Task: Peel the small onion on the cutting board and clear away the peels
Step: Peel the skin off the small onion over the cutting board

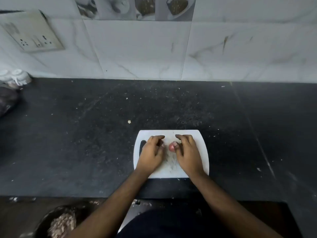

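A small pink-red onion (171,147) lies on the white cutting board (200,145) near the front edge of the dark counter. My right hand (187,152) is over the board's right half, its thumb and fingers curled round the onion from the right. My left hand (151,152) hovers over the board's left half, fingers curled, with the fingertips just left of the onion. Whether the left hand pinches a bit of peel I cannot tell. The board's handle slot (142,145) shows beside my left hand.
The black stone counter (85,134) carries scattered crumbs and a pale scrap (129,121). A tiled wall with a socket plate (32,33) stands behind. Jars and a dark bag (10,90) sit at the far left. A bowl of peels (61,222) is below the counter edge.
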`<state>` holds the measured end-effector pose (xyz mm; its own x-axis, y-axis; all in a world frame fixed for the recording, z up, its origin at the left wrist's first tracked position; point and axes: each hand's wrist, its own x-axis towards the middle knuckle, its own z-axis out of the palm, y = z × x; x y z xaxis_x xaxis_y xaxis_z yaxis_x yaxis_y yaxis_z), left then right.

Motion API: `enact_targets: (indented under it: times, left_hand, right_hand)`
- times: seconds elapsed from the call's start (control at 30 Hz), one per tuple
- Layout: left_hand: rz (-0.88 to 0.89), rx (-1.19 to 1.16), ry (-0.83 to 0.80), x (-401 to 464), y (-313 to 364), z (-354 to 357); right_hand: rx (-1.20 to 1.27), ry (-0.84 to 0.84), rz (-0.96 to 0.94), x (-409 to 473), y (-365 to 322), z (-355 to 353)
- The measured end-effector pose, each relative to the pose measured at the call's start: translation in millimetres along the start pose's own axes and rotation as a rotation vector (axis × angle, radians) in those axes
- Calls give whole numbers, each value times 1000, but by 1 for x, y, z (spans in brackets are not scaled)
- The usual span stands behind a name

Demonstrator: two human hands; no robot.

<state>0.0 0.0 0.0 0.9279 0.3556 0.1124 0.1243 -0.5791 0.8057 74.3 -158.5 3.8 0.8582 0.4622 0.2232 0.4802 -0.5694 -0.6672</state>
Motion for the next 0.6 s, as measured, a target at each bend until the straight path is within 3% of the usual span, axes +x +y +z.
enact_targets:
  times: [0.07, 0.17, 0.6]
  left_hand:
    - [-87, -93, -28, 0, -1, 5]
    - [-56, -48, -69, -8, -9, 13]
    - [80, 36, -77, -10, -20, 16]
  right_hand:
    - [4, -100, 30, 0, 2, 4]
    - [-14, -196, 3, -7, 4, 9]
    - [101, -244, 75, -11, 4, 8]
